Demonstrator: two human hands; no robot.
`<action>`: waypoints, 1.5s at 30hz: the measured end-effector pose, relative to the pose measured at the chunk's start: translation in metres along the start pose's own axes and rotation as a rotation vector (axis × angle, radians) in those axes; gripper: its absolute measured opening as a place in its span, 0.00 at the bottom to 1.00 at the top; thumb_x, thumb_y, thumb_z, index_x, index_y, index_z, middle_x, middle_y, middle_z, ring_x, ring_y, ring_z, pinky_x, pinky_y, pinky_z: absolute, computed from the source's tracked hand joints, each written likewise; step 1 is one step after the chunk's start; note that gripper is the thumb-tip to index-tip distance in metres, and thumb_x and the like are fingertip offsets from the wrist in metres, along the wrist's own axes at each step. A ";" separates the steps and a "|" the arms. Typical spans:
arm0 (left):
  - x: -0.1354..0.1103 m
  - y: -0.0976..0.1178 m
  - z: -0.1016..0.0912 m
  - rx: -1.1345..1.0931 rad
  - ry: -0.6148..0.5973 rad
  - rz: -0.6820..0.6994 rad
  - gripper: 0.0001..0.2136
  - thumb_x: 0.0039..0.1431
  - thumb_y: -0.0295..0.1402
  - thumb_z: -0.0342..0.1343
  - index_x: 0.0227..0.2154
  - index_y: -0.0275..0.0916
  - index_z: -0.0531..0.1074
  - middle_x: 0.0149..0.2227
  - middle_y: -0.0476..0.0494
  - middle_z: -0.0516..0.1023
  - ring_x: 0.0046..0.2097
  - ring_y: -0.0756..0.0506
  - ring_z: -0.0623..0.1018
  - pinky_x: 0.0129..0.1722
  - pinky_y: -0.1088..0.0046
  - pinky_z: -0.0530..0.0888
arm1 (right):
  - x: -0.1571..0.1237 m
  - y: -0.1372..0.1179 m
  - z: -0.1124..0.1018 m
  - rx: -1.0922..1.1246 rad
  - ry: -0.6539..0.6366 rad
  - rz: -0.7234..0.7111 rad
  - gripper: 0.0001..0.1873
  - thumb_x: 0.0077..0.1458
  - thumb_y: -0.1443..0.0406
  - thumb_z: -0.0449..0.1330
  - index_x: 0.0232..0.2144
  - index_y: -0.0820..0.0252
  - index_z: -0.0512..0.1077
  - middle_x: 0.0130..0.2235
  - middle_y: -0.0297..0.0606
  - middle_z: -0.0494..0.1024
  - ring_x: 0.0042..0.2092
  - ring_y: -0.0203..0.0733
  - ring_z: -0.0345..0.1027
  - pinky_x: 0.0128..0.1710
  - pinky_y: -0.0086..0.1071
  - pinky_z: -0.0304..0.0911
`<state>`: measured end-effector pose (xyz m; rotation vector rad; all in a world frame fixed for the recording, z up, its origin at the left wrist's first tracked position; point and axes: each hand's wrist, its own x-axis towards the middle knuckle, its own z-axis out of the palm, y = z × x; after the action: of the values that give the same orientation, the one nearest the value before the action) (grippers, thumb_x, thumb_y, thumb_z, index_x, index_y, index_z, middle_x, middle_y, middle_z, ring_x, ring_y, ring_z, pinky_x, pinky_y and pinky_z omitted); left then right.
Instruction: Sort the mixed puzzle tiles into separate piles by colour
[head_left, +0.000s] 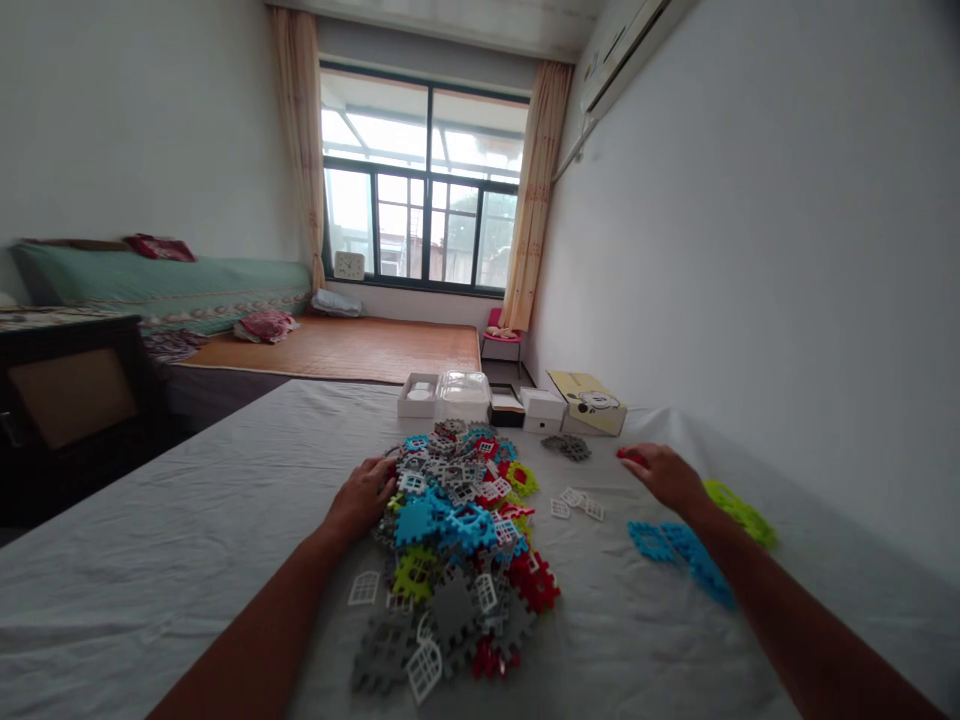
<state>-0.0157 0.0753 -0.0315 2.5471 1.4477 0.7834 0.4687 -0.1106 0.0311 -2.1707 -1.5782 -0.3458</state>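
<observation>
A heap of plastic interlocking building tiles point(454, 520) in grey, blue, red, lime and white lies in front of me. My left hand point(364, 497) rests against the heap's left side, its fingers loosely bent and partly hidden at the tips. To the right of the heap, my right hand point(667, 475) pinches a small red building tile point(632, 457) just over the cloth. Blue tiles point(686, 555) lie under my right forearm, with lime tiles point(739, 512) on its far side. Small white window pieces point(577, 503) sit between the heap and my right hand.
Grey tiles point(568, 447) lie behind the white pieces. Along the table's far edge stand a white box point(418, 396), a clear plastic container point(463, 397), a dark box point(506, 404), another white box point(542, 408) and a yellow carton point(589, 402). Grey cloth point(187, 540) covers the table.
</observation>
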 end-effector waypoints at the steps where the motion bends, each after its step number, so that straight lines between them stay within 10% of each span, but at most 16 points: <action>1: 0.000 0.000 0.000 0.000 0.000 0.001 0.18 0.58 0.33 0.45 0.50 0.37 0.67 0.51 0.39 0.68 0.52 0.43 0.69 0.53 0.66 0.64 | 0.002 -0.026 0.008 0.049 -0.092 -0.115 0.13 0.54 0.58 0.55 0.39 0.53 0.75 0.42 0.41 0.78 0.42 0.44 0.70 0.45 0.36 0.62; 8: -0.002 0.002 -0.002 -0.040 0.004 -0.012 0.17 0.57 0.32 0.47 0.50 0.40 0.67 0.50 0.41 0.69 0.51 0.43 0.69 0.53 0.66 0.65 | -0.013 -0.121 0.065 0.063 -0.264 -0.317 0.21 0.54 0.58 0.55 0.50 0.56 0.70 0.51 0.41 0.73 0.52 0.48 0.62 0.50 0.39 0.59; 45: -0.006 0.002 -0.008 -0.203 0.100 -0.143 0.18 0.60 0.38 0.42 0.42 0.37 0.74 0.44 0.39 0.75 0.48 0.45 0.73 0.51 0.71 0.66 | -0.032 -0.137 0.080 0.203 -0.163 -0.497 0.15 0.61 0.61 0.47 0.41 0.53 0.73 0.44 0.39 0.77 0.46 0.44 0.67 0.47 0.37 0.61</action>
<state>-0.0209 0.0679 -0.0262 2.2584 1.4746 0.9916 0.3252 -0.0636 -0.0257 -1.6727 -2.1393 -0.1468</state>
